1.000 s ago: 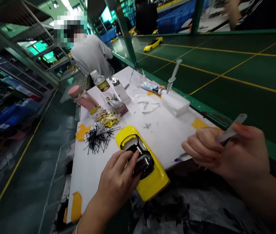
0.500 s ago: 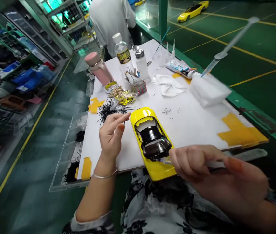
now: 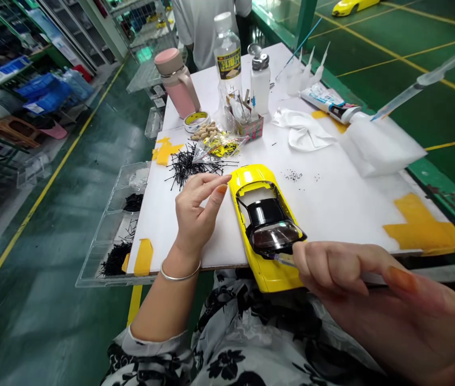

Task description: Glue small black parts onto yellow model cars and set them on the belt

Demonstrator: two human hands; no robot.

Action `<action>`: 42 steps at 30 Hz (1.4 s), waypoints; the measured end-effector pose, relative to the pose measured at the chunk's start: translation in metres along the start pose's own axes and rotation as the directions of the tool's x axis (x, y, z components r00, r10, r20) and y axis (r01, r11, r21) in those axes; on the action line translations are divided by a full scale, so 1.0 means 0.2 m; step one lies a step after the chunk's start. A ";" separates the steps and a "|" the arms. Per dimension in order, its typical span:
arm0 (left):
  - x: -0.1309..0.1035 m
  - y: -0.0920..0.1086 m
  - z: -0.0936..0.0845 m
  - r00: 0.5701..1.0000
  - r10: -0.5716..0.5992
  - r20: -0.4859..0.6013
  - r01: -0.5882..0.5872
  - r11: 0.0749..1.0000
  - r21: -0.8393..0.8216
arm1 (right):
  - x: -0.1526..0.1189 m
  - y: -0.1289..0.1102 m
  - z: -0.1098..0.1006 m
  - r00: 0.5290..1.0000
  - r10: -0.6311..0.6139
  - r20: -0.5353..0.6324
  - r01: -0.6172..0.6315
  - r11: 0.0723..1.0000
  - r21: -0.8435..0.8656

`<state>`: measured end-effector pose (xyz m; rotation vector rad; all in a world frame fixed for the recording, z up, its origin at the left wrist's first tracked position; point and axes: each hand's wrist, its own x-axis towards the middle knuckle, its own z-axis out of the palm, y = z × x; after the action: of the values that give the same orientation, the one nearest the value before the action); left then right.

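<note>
Quick swap of sides, plus a container roll call

So we'd just let go of the yellow car body [image 3: 279, 276]. A second earlier our left hand [image 3: 199, 212] was pressed on its black roof [image 3: 266, 212]; now it hung empty by the far left corner, fingers spread, and we couldn't tell if a fingertip brushed the yellow edge. Our right hand [image 3: 396, 311] had swung in from the side, wrapped around a slim syringe [image 3: 448, 272], its tip right at the base of the dark windscreen [image 3: 276, 234] – so we'd call that seam the spot being worked. The car lay at the table's [image 3: 352, 209] near edge, hood toward our lap, and nothing seemed to be steadying it.

Containers: the clear divided tray [image 3: 107, 282] off our left side had thin black pieces [image 3: 117, 260] in the nearest compartment and a smaller dark heap further up. A clear bag [image 3: 221, 146] held little yellow-and-black parts, and the small patterned box [image 3: 252, 130] was crammed with tools. Pink flask [image 3: 181, 91] – capped, contents hidden. The labelled bottle [image 3: 228, 63] was capped too, the metal-topped bottle [image 3: 259, 88] had its lid flipped up, and we couldn't make out what the nozzle bottles [image 3: 306, 72] held.
</note>
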<state>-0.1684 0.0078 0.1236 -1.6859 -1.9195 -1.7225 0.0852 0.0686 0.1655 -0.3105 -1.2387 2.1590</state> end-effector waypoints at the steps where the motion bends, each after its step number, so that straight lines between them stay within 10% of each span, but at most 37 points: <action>1: 0.00 0.00 0.00 1.000 0.003 -0.008 -0.003 1.000 0.005 | 0.00 0.00 0.00 1.000 -0.020 0.018 0.021 1.000 -0.007; 42: 0.00 0.00 -0.02 1.000 0.003 -0.011 -0.002 0.998 0.060 | 0.02 -0.09 -0.17 0.991 -0.117 -0.070 0.115 0.993 -0.024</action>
<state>-0.1700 0.0052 0.1246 -1.6546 -1.9432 -1.6526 0.1059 0.1024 0.1628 -0.3130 -1.2087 2.0210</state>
